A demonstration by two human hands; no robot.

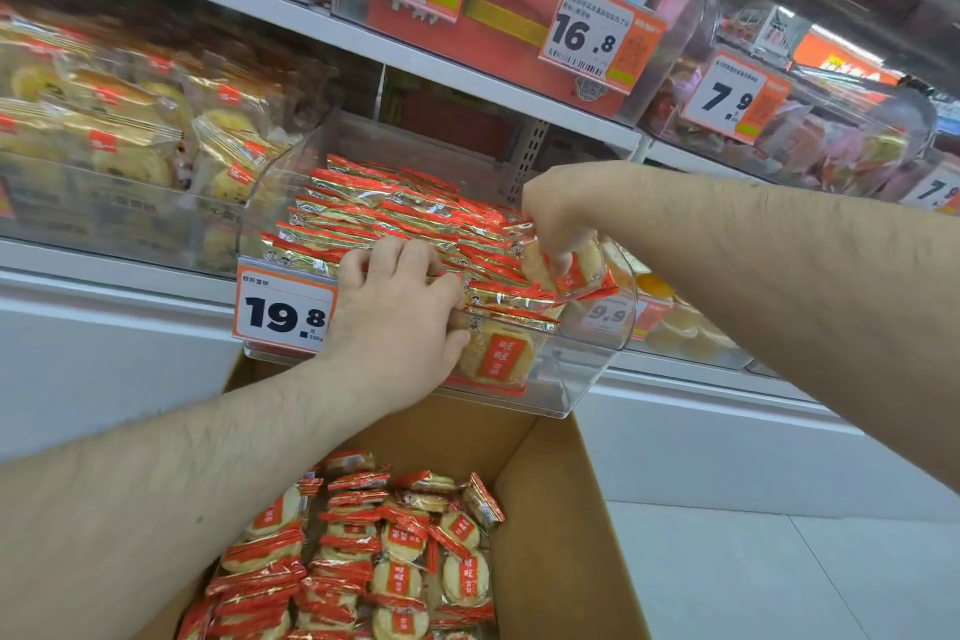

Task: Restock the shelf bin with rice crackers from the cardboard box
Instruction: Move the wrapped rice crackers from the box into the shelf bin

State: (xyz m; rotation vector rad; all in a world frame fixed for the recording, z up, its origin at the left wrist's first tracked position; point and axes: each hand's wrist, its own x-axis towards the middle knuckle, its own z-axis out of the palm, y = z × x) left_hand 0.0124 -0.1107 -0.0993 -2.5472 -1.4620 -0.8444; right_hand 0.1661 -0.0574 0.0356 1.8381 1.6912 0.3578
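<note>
Your left hand (pixel 400 312) is lying flat on packets in the bin (pixel 597 369); your right hand (pixel 558 224) is pinching packets. The cardboard box (pixel 561 535) below is cut off.

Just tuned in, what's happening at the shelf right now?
A person is restocking a clear shelf bin with rice cracker packets. The left hand presses on the rows at the bin's front, while the right hand tucks a packet in at the right side. The cardboard box below still holds many packets.
</note>
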